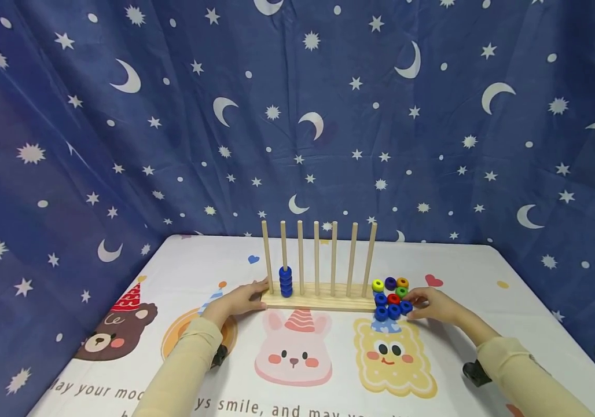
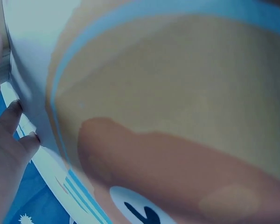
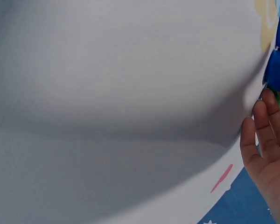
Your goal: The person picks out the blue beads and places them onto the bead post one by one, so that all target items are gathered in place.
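Observation:
A wooden rack [image 1: 318, 300] with a row of upright pegs stands on the table. Several blue beads [image 1: 286, 282] are stacked on its second peg from the left; the other pegs are bare. My left hand [image 1: 240, 298] holds the rack's left end, thumb in front and fingers toward the back. At the right end lies a cluster of loose beads in blue, red, green, yellow and orange. Around the outer side of a blue bead [image 1: 406, 307] are the fingertips of my right hand [image 1: 433, 305], spread and fairly straight. A green bead [image 1: 401, 292] lies just behind it.
A white tablecloth [image 1: 214, 260] with printed animals and lettering covers the table. Behind it and to the sides hangs a dark blue curtain [image 1: 287, 133] with moons and stars. The red bead [image 1: 393, 299] sits amid the cluster, close against the rack.

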`<action>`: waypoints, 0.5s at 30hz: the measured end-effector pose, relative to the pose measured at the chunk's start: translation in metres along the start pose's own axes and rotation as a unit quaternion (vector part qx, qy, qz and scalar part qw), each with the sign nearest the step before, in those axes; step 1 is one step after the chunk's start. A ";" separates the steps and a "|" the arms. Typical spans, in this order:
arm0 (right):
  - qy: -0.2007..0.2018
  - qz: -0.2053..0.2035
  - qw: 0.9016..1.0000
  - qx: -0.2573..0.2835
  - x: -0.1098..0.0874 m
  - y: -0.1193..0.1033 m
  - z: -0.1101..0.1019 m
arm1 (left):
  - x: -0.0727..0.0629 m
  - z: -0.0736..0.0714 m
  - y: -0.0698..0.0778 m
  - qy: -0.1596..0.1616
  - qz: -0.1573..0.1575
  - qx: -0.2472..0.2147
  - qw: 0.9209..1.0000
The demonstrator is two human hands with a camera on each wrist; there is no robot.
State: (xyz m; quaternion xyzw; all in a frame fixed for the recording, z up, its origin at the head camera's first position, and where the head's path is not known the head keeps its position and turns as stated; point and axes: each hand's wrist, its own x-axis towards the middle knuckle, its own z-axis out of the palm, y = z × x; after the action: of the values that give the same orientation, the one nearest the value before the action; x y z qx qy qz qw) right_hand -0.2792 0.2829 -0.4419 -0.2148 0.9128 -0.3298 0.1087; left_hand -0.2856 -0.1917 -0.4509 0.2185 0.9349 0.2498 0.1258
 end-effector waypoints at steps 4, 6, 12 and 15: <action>-0.003 -0.006 1.000 0.003 0.000 0.001 0.000 | -0.001 0.001 0.000 -0.002 -0.001 -0.003 1.000; -0.005 -0.013 1.000 0.002 0.000 0.001 0.000 | -0.002 0.001 0.001 -0.001 -0.004 -0.004 1.000; -0.003 -0.027 1.000 -0.004 0.000 0.002 0.000 | -0.003 0.000 0.003 0.002 0.004 -0.005 1.000; -0.001 -0.026 1.000 -0.005 0.000 0.003 0.000 | -0.003 0.000 0.003 0.005 0.008 -0.005 1.000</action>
State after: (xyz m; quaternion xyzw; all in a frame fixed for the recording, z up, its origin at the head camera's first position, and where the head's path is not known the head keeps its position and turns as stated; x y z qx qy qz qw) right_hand -0.2801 0.2847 -0.4436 -0.2396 0.9084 -0.3277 0.1002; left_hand -0.2816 -0.1905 -0.4490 0.2241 0.9326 0.2561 0.1206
